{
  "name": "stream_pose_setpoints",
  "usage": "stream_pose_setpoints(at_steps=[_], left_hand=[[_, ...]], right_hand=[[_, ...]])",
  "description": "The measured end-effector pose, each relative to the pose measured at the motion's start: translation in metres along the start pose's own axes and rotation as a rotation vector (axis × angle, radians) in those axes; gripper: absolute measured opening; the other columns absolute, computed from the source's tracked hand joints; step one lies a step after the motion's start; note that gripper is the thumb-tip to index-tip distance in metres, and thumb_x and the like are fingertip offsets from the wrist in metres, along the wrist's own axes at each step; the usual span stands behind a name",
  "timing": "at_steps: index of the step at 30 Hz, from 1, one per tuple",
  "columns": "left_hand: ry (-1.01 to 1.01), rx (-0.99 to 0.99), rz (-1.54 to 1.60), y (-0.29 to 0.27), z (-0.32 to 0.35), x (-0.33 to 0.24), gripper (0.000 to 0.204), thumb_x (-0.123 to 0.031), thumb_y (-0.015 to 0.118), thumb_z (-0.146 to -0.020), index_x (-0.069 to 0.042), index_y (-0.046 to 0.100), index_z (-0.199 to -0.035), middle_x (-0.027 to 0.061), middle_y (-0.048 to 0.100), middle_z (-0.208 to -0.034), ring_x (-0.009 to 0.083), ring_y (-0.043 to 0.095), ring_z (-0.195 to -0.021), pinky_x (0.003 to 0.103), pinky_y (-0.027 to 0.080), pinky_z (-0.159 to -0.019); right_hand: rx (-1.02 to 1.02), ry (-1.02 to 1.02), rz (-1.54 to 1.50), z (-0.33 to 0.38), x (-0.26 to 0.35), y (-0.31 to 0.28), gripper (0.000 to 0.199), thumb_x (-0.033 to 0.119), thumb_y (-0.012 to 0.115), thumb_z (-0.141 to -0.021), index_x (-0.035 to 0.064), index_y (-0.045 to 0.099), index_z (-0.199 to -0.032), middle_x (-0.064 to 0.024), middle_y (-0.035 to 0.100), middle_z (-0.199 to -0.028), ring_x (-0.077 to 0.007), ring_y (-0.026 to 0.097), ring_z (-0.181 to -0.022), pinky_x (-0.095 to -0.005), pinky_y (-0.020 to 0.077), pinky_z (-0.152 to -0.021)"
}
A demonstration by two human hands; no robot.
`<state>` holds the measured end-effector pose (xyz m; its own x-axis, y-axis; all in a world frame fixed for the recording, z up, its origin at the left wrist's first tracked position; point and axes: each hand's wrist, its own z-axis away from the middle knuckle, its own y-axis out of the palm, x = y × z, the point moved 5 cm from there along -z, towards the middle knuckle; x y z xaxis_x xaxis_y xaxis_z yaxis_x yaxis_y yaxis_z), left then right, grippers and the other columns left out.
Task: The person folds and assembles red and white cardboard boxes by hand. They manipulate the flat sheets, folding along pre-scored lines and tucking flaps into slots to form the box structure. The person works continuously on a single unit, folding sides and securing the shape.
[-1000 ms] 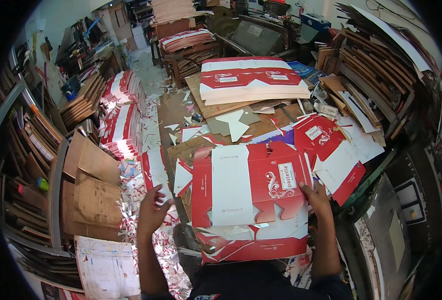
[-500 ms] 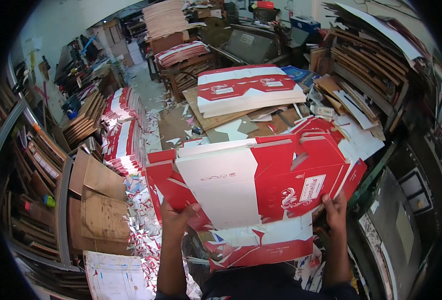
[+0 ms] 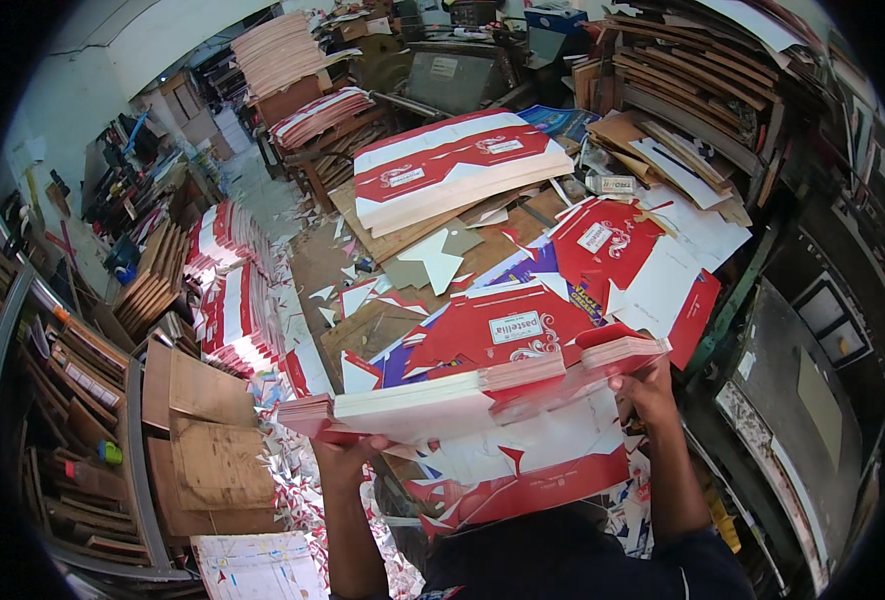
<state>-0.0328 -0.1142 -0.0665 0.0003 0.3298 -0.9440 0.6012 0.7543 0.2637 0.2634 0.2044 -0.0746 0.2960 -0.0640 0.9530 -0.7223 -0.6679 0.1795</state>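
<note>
Between both hands I hold a thick stack of red and white die-cut cardboard sheets (image 3: pixel 417 402), its layered edge facing up and away from me. My left hand (image 3: pixel 347 458) grips its left end, thumb on the near side. At the right end, my right hand (image 3: pixel 646 390) is closed round the stack, fingers partly hidden. Close to my body, below the held stack, lies a red and white printed sheet (image 3: pixel 552 482). Beyond the stack, flat red printed sheets (image 3: pixel 472 335) and a red and white one (image 3: pixel 607 245) cover the worktable.
A tall pile of red and white sheets (image 3: pixel 462 160) sits on a board at the table's far side. More piles (image 3: pixel 237 310) stand at left above paper scraps (image 3: pixel 287 470). Wooden boards (image 3: pixel 697 75) are stacked at right, beside a grey metal machine panel (image 3: pixel 797 400).
The held stack has tipped from showing its printed face to showing its edge, and come lower. Sheets on the table behind it are now visible. My view has shifted to the right.
</note>
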Motion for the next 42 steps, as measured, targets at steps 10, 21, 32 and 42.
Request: stream_pose_setpoints(at_steps=[10,21,32,42], left_hand=[[0.050,-0.006,-0.101,0.007,-0.005,-0.010,0.092,-0.024,0.094,-0.061,0.002,0.045,-0.136,0.0141,0.056,-0.128,0.0256,0.056,-0.120,0.041,0.046,-0.103],[0.839,0.271,-1.259,0.183,0.017,-0.135,0.060,-0.033,0.070,-0.084,0.002,0.051,-0.130,0.0185,0.057,-0.116,0.0327,0.055,-0.114,0.049,0.035,-0.104],[0.799,0.242,-1.263,0.180,-0.007,-0.119,0.030,-0.024,0.068,-0.080,-0.002,0.064,-0.100,0.0108,0.064,-0.089,0.0261,0.058,-0.083,0.041,0.037,-0.076],[0.774,0.115,-1.224,0.181,-0.032,-0.111,0.028,-0.019,0.069,-0.080,-0.003,0.063,-0.103,0.0138,0.065,-0.092,0.0327,0.060,-0.089,0.046,0.039,-0.082]], right_hand=[[-0.008,-0.019,-0.009,-0.001,-0.004,-0.003,0.070,0.015,0.093,-0.068,-0.0010,0.056,-0.125,-0.0109,0.068,-0.116,-0.0186,0.064,-0.106,-0.0357,0.0518,-0.094],[-0.039,-0.057,0.005,-0.004,0.007,0.001,0.063,0.019,0.093,-0.069,-0.0024,0.063,-0.120,-0.0076,0.071,-0.112,-0.0171,0.067,-0.100,-0.0334,0.0533,-0.090],[-0.102,0.005,0.009,-0.004,0.000,0.005,0.066,0.009,0.090,-0.072,-0.0030,0.056,-0.127,-0.0116,0.069,-0.115,-0.0201,0.066,-0.104,-0.0361,0.0536,-0.093],[-0.253,-0.198,0.078,0.022,-0.002,0.020,0.048,0.008,0.087,-0.076,-0.0041,0.064,-0.116,-0.0111,0.070,-0.108,-0.0185,0.067,-0.095,-0.0353,0.0546,-0.088]])
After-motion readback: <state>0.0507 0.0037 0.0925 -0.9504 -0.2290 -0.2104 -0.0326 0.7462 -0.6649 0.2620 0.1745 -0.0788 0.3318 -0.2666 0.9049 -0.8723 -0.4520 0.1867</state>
